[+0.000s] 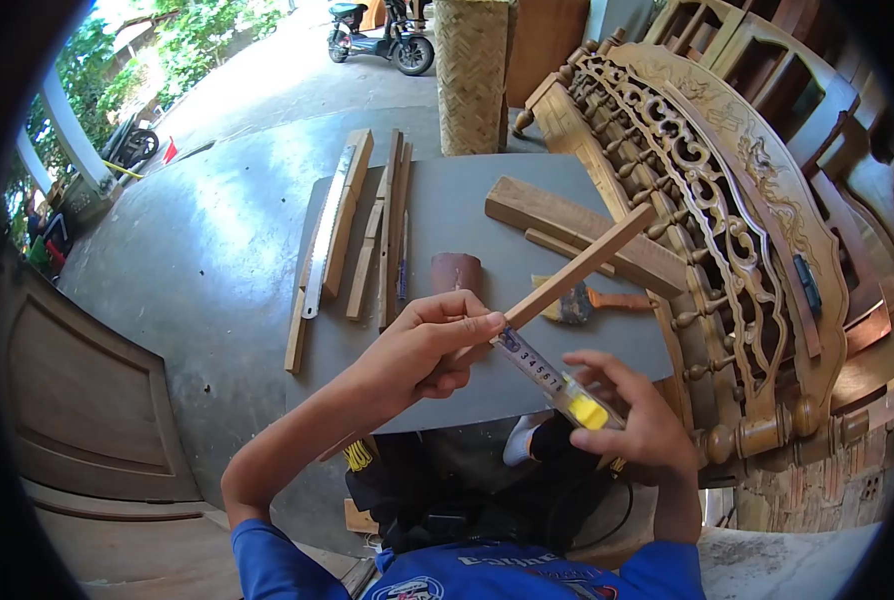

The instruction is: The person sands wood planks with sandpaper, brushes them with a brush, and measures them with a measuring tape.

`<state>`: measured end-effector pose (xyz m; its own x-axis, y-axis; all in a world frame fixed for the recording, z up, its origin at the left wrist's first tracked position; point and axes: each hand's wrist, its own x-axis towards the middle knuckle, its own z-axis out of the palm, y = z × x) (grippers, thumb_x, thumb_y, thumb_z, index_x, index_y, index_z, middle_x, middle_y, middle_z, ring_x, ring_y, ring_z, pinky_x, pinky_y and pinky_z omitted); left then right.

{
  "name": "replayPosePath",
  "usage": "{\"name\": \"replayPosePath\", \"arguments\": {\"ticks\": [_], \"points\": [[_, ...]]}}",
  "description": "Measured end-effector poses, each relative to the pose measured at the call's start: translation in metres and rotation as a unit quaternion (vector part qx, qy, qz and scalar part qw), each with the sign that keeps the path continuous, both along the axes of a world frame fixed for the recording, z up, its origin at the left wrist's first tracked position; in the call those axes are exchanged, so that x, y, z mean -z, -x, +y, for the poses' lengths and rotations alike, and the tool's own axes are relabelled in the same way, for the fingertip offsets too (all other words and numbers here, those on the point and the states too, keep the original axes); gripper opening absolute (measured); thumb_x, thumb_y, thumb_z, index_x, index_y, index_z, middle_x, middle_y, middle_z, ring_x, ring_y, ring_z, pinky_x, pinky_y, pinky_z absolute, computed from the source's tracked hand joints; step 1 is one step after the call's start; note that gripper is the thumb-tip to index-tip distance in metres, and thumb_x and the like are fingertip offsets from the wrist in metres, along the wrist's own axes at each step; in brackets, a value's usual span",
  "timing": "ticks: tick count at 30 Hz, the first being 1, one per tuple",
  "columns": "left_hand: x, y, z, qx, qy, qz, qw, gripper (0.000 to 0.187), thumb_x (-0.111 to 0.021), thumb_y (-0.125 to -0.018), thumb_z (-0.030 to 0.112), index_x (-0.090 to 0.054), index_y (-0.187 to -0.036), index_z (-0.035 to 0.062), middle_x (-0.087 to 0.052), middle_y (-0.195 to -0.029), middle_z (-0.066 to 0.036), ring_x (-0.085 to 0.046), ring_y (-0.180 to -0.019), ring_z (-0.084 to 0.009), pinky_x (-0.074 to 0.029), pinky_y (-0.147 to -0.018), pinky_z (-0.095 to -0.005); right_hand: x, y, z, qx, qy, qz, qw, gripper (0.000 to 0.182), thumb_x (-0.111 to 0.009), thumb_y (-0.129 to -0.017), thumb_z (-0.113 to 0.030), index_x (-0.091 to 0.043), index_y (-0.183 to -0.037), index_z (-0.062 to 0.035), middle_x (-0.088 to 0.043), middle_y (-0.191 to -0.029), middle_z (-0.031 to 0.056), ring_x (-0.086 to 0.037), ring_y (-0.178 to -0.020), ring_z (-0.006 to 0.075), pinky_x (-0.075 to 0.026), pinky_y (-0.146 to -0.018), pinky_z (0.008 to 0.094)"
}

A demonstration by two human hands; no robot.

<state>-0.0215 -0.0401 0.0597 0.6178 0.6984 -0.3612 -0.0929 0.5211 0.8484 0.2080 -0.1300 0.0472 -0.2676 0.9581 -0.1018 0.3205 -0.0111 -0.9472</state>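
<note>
In the head view, the left hand (437, 345) is mid-frame, thumb and forefinger pinching the near end of a slim wooden strip (587, 262), which slants away toward the upper right above the desk (442, 205). And here's the tape measure (588, 411), just right of and below centre: the right hand (645, 425) has its fingers curled about the yellow case, thumb on the lower side. Between the hands runs the numbered blade (535, 366), its upper end right at the left thumb, digits facing up!

Across to the left side of the desk, a toothed saw blade (325, 240) lies along a wooden board (351, 205), with narrower wooden pieces (387, 235) alongside. A reddish-brown cup (456, 272) sits just behind the left hand. Right of centre, a paintbrush (617, 300) lies partly under the line of the strip, and beyond it a thick wooden block (567, 222) angles down to the right. Carved wooden furniture (707, 190) fills the right of the frame; a scooter (382, 40) stands at the top.
</note>
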Motion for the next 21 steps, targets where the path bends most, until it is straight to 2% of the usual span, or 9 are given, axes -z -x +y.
{"name": "replayPosePath", "arguments": {"ticks": [1, 4, 8, 14, 21], "points": [[0.002, -0.002, 0.0, 0.011, -0.001, -0.011, 1.0, 0.021, -0.057, -0.086, 0.025, -0.048, -0.074, 0.0107, -0.038, -0.053, 0.002, -0.036, -0.038, -0.0057, -0.021, -0.033, -0.0178, -0.002, 0.004, 0.006, -0.005, -0.014, -0.009, 1.0, 0.068, -0.075, -0.063, -0.025, -0.044, -0.119, -0.0014, -0.054, -0.1, 0.0157, -0.057, -0.087, 0.0205, -0.045, -0.079, 0.0305], [0.005, -0.011, -0.002, 0.017, 0.017, -0.004, 1.0, 0.021, -0.057, -0.085, 0.026, -0.047, -0.074, 0.0113, -0.038, -0.054, 0.002, -0.036, -0.039, -0.0054, -0.021, -0.033, -0.0179, -0.008, 0.021, 0.021, -0.009, -0.074, 0.002, 0.997, 0.068, -0.074, -0.065, -0.031, -0.045, -0.118, -0.0007, -0.054, -0.099, 0.0161, -0.057, -0.087, 0.0214, -0.045, -0.078, 0.0311], [0.006, -0.01, 0.002, 0.003, 0.034, -0.006, 0.999, 0.02, -0.057, -0.086, 0.025, -0.046, -0.077, 0.011, -0.038, -0.055, 0.002, -0.036, -0.039, -0.006, -0.022, -0.034, -0.0185, -0.019, 0.028, 0.03, -0.01, -0.061, 0.002, 0.998, 0.067, -0.071, -0.067, -0.036, -0.047, -0.116, 0.0029, -0.056, -0.098, 0.0173, -0.057, -0.087, 0.0237, -0.045, -0.077, 0.0325], [0.008, -0.011, 0.003, -0.004, 0.06, 0.003, 0.998, 0.019, -0.056, -0.086, 0.025, -0.047, -0.078, 0.0108, -0.039, -0.054, 0.002, -0.037, -0.039, -0.007, -0.023, -0.033, -0.0185, -0.016, 0.03, 0.037, -0.022, -0.071, -0.002, 0.997, 0.065, -0.071, -0.068, -0.036, -0.048, -0.113, 0.0047, -0.057, -0.098, 0.0178, -0.056, -0.091, 0.0247, -0.045, -0.079, 0.0339], [0.013, -0.011, 0.006, -0.003, 0.04, 0.009, 0.999, 0.018, -0.055, -0.087, 0.024, -0.047, -0.078, 0.0103, -0.041, -0.053, 0.001, -0.039, -0.038, -0.0079, -0.024, -0.033, -0.0211, -0.019, 0.03, 0.045, -0.039, -0.047, -0.024, 0.998, 0.066, -0.07, -0.068, -0.039, -0.048, -0.112, 0.0056, -0.058, -0.096, 0.0196, -0.058, -0.089, 0.027, -0.046, -0.078, 0.035]]}}
